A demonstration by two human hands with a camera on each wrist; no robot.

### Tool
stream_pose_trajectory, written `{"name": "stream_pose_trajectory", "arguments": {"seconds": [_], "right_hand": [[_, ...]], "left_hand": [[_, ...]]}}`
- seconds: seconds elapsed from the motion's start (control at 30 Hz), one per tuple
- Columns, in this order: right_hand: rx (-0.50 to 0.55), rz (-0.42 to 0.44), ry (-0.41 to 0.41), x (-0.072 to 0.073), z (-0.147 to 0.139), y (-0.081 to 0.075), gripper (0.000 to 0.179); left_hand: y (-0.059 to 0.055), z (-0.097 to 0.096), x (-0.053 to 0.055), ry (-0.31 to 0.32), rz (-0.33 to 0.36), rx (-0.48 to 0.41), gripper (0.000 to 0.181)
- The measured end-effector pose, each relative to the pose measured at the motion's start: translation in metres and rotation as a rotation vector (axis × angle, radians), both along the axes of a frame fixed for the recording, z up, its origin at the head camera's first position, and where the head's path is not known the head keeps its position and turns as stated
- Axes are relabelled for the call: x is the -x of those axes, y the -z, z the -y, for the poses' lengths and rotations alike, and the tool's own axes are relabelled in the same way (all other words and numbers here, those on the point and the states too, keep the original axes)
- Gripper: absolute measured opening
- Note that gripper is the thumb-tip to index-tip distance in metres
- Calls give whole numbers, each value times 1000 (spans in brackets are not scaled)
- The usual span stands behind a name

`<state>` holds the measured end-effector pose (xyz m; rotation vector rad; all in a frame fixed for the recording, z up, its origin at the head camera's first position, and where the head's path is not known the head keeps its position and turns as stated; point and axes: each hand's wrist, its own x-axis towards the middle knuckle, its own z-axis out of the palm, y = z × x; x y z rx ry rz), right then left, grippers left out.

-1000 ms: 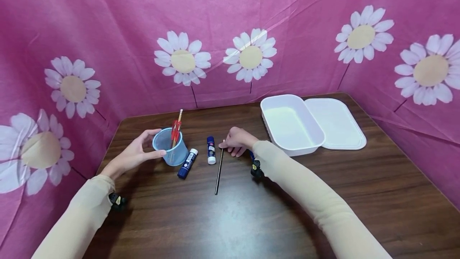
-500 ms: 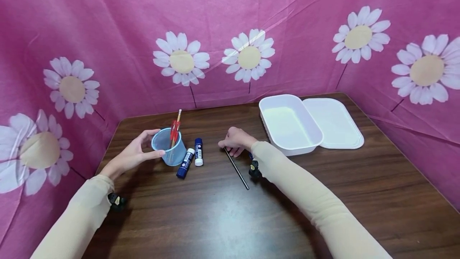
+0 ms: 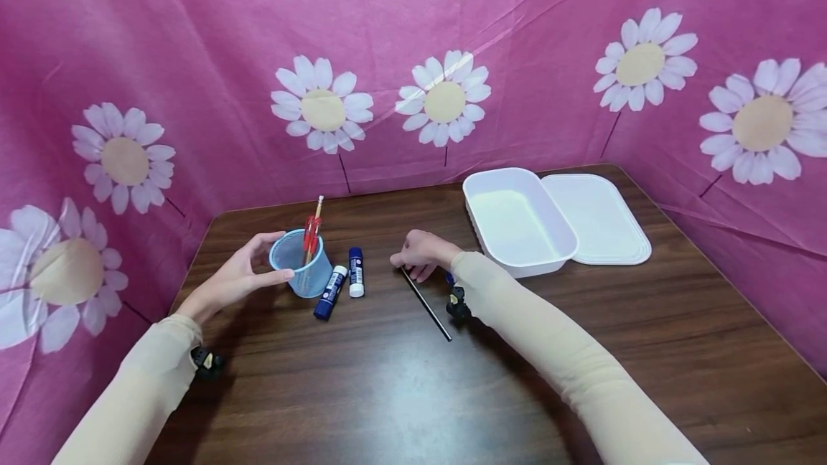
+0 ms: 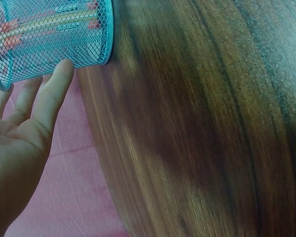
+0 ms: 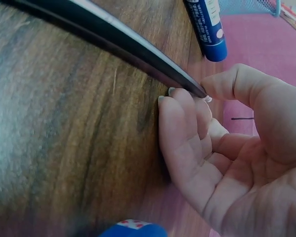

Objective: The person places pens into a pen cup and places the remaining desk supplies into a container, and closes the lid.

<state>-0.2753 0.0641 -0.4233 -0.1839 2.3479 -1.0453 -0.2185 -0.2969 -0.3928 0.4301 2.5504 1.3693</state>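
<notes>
My left hand (image 3: 235, 275) holds the light-blue mesh pencil cup (image 3: 313, 281) at its rim, thumb on the near side and fingers on the far side. Inside the cup stand a pencil (image 3: 319, 208) and red-capped pens (image 3: 311, 234). In the left wrist view the mesh cup (image 4: 54, 44) sits at the top left above that hand. My right hand (image 3: 423, 255) pinches one end of a black pencil (image 3: 428, 306), which slants toward the near right. Two blue-and-white glue sticks lie between the hands: one tilted glue stick (image 3: 329, 294) beside the cup, another glue stick (image 3: 356, 271) to its right.
A white plastic box (image 3: 517, 224) stands open at the back right, its white lid (image 3: 614, 235) lying beside it. The brown wooden table (image 3: 323, 393) ends at a pink flowered curtain (image 3: 388, 13).
The black pencil's free end has swung from the near left to the near right. The right glue stick has shifted left toward the other one. My left hand stays at the cup.
</notes>
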Motion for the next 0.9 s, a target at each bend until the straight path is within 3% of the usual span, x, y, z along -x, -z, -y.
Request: {"name": "stream_pose_trajectory", "arguments": {"seconds": [0.3,0.6,0.9], "right_hand": [[72,69,-43,4,-7,-2,20],[140,116,-4,9,-13,2,23],[315,246,-13,13,-14,-2,23]], "left_hand": [[2,2,1,-2,1,4,78],[3,2,3,-2,-12,13,79],[4,3,3,-1,-11,10,78]]}}
